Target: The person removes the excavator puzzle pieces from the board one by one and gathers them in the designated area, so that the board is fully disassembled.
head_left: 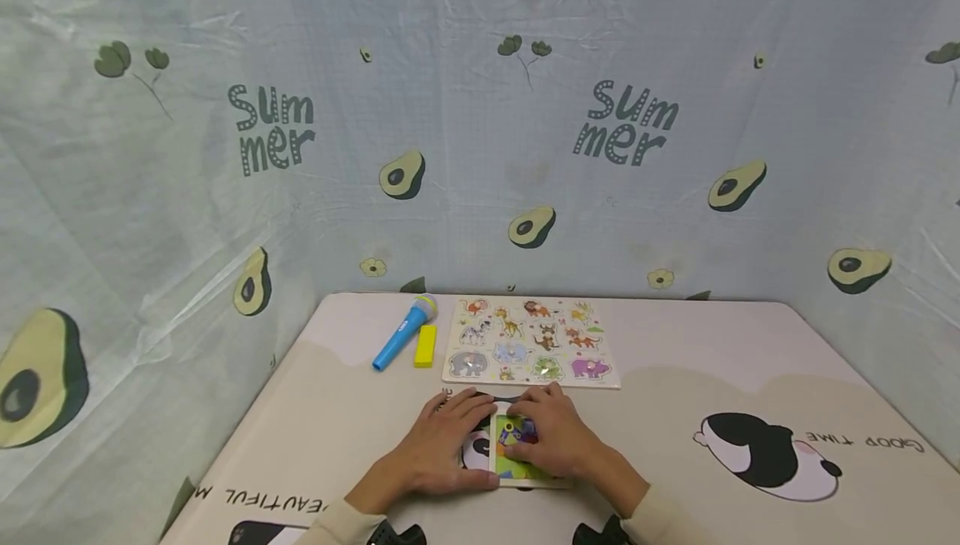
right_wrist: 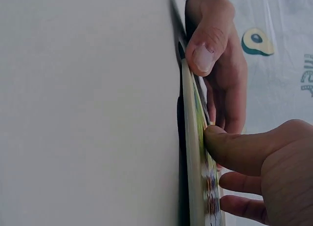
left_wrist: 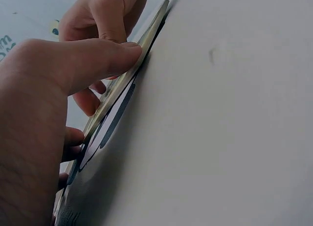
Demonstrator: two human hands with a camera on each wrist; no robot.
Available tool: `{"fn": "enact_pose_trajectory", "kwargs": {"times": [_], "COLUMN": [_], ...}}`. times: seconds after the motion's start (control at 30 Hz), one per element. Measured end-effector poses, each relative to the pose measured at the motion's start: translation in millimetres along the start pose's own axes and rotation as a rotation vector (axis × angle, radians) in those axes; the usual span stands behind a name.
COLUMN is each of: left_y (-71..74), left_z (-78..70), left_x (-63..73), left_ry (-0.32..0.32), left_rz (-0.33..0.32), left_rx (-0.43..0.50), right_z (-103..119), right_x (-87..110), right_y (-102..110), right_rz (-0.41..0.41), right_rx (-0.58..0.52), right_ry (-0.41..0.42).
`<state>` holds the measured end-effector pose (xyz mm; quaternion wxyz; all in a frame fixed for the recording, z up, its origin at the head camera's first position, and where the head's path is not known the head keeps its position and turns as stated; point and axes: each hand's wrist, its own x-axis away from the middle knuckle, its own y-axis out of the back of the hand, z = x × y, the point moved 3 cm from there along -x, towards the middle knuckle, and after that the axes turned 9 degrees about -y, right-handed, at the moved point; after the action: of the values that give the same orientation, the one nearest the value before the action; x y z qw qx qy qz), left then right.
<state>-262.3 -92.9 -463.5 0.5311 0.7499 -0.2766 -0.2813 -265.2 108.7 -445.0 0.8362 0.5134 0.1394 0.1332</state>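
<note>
A small jigsaw puzzle board (head_left: 525,482) with a pale frame and a green, yellow and purple picture lies on the table in front of me. My left hand (head_left: 442,443) holds its left side, thumb on the near corner and fingertips by the far one. In the left wrist view the left thumb (left_wrist: 117,57) presses on the frame edge. My right hand (head_left: 558,437) bends over the picture, with thumb and fingertips on either side of a purple puzzle piece (head_left: 527,428). The right wrist view shows the right thumb (right_wrist: 234,147) against the picture surface.
Behind the hands lies a larger animal puzzle board (head_left: 528,341). To its left are a blue toy microphone (head_left: 401,337) and a yellow block (head_left: 425,347). The light tablecloth (head_left: 712,378) carries printed pandas and words; an avocado-print curtain (head_left: 465,112) surrounds the table's back and sides.
</note>
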Motion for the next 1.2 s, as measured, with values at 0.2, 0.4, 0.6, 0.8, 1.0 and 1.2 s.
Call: {"fn": "enact_pose_trajectory", "kwargs": {"times": [0.2,0.4,0.6,0.8,1.0,1.2], "left_y": [0.2,0.3,1.2,2.2,3.8,2.8], "left_z": [-0.2,-0.8,-1.0,-1.5,-2.2,-1.5], "left_x": [0.4,0.7,0.8,0.5,0.8,0.5], "left_ry": [0.007,0.001,0.004,0.015,0.016,0.015], "left_rz": [0.006,0.000,0.000,0.010,0.004,0.007], "left_rx": [0.007,0.007,0.007,0.012,0.009,0.003], "right_z": [-0.3,-2.2,-2.2,0.0,0.7,1.3], "right_x": [1.0,3.8,2.0,0.0,-0.7,0.6], "right_y": [-2.1,-5.1,-6.6,-6.8,-5.8,-5.5], "right_rz": [-0.015,-0.050,-0.049,-0.038,-0.045,-0.027], "right_rx": [-0.014,-0.030,-0.050,-0.070,-0.109,-0.202], "right_ry": [-0.022,-0.023,-0.039,-0.066,-0.070,-0.056]}}
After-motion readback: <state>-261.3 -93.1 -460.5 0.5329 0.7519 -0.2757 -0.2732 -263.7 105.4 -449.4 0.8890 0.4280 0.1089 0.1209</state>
